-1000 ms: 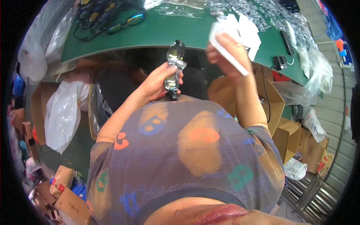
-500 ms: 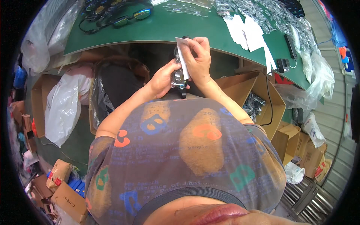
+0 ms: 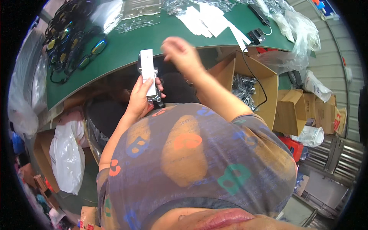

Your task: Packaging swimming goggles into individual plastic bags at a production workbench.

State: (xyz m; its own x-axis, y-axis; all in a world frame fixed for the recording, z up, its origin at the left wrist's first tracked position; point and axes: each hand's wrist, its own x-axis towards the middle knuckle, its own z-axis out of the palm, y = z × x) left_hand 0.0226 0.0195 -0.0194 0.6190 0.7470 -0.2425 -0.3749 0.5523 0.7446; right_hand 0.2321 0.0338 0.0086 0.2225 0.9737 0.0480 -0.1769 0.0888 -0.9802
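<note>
My left hand [image 3: 140, 96] is closed around a pair of dark swim goggles [image 3: 155, 100], with a long white card strip [image 3: 148, 73] lying along them under my thumb. The card covers most of the goggles, and their dark strap shows at both ends. To the right of them my right hand [image 3: 179, 53] is in the air, slightly blurred, its fingers loosely bent and the thumb apart. Nothing shows in it. On the green table [image 3: 119, 57] at the left lies a heap of goggles [image 3: 69, 42] with dark straps and mirrored lenses.
Clear plastic sleeves [image 3: 138, 23] and white card strips [image 3: 199, 21] lie along the table's far side. A black device [image 3: 256, 36] with a cable sits at its right. Below, an open carton [image 3: 270, 80] contains packed items [image 3: 243, 90]. A white plastic bag [image 3: 67, 157] lies at the left.
My right hand has let go of the card and goggles and moved up, away from my left hand. The card now lies flat over the goggles. The view has shifted.
</note>
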